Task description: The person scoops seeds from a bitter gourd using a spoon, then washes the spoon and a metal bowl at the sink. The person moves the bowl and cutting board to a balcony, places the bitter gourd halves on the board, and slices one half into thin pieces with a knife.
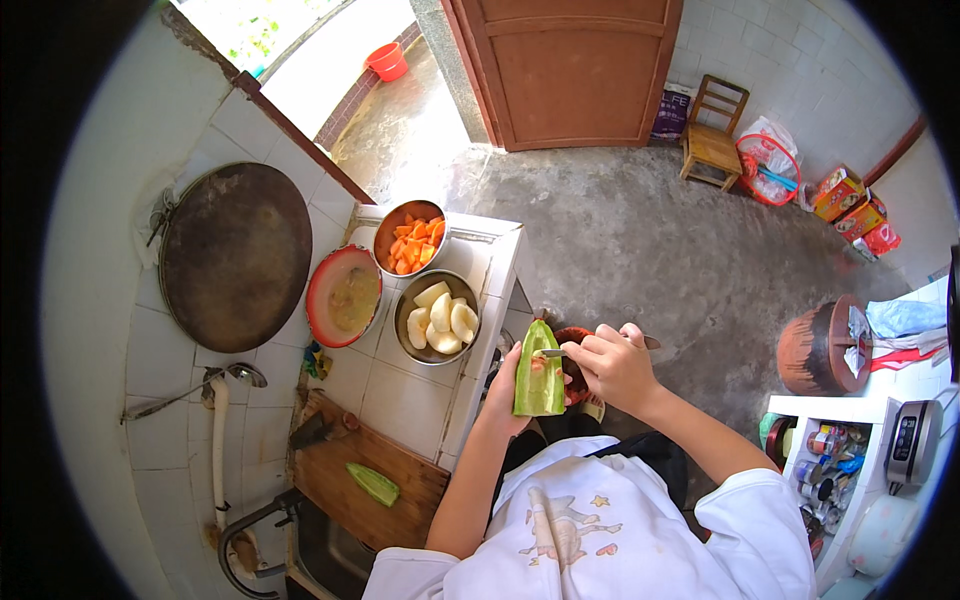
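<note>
My left hand (pixel 508 390) holds a halved green gourd (pixel 538 394), its hollowed pale inside facing up. In my right hand (pixel 609 367) is a metal utensil, probably a spoon (pixel 553 352), its near end inside the gourd by some reddish seeds or pulp. A blade-like metal tip sticks out behind that hand. Below both hands a reddish bowl or bucket (pixel 576 332) is partly hidden. Another gourd piece (pixel 373 484) lies on the wooden cutting board (pixel 420 517), near a knife (pixel 311 431). Metal bowls hold orange chunks (pixel 414 244) and peeled pale pieces (pixel 442 319).
A red-rimmed basin (pixel 309 315) with cloudy liquid stands by the bowls on the tiled counter (pixel 405 397). The board overlaps the sink (pixel 330 547). A round dark lid (pixel 236 257) hangs on the wall. Shelves with jars (pixel 825 442) stand at right, a wooden chair (pixel 712 146) farther back.
</note>
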{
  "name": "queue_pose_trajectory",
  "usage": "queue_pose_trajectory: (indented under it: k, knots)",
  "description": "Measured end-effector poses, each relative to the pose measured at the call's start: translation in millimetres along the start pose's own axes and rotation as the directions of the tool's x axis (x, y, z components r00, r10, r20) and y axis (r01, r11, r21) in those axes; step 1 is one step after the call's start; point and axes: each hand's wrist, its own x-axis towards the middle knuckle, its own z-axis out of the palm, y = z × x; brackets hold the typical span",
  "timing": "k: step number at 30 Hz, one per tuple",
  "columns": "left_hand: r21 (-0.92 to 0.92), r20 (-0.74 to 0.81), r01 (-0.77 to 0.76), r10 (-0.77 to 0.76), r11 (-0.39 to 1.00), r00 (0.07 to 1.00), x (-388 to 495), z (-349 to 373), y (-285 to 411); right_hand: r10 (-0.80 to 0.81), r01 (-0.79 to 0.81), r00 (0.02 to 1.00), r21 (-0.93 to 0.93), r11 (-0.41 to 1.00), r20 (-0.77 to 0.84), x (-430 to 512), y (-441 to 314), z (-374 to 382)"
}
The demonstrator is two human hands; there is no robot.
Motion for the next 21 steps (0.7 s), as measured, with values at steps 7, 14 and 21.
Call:
queue_pose_trajectory:
  k: [7, 14, 21]
  knots:
    - [-0.119, -0.108, -0.032, 0.020, 0.992, 0.994, 6, 0, -1, -0.055, 0.055, 0.998, 0.022, 0.998, -0.010, -9, -12, 4]
    - [-0.184, -0.085, -0.054, 0.039, 0.981, 0.996, 13, -14, -3, -0.026, 0.026, 1.000, 0.015, 1.000, -0.007, -4, -12, 9]
    - [-0.169, -0.020, -0.092, 0.090, 0.981, 0.996, 13, -16, 0, 0.399, -0.421, 0.903, 0.496, 0.759, 0.157, 11, -5, 10]
